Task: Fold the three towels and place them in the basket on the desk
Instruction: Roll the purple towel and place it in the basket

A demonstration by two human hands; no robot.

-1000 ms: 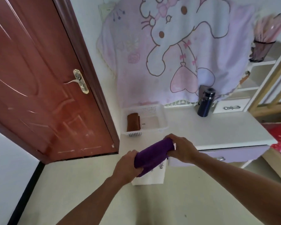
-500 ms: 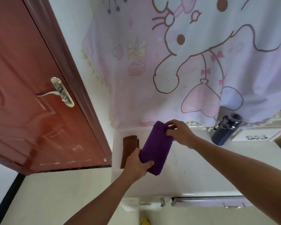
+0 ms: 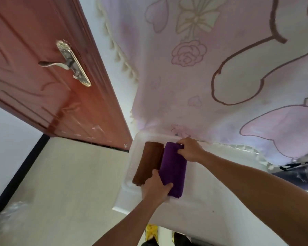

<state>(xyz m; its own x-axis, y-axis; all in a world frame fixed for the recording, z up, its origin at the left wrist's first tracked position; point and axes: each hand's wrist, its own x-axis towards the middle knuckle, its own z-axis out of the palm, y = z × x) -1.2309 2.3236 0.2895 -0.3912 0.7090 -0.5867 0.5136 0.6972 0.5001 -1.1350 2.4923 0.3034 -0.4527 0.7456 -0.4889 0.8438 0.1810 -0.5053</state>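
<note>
Fingers (image 3: 168,185) of left hand (image 3: 155,189) and right hand (image 3: 191,150) grip purple towel (image 3: 173,167).

I see 2 folded towels in the white basket (image 3: 130,166) on the desk (image 3: 213,203). The brown towel (image 3: 149,162) lies along the basket's left wall. The purple towel (image 3: 173,167), a long thick pad, sits touching its right side, with the left hand (image 3: 155,188) gripping its near end and the right hand (image 3: 190,150) its far end.
</note>
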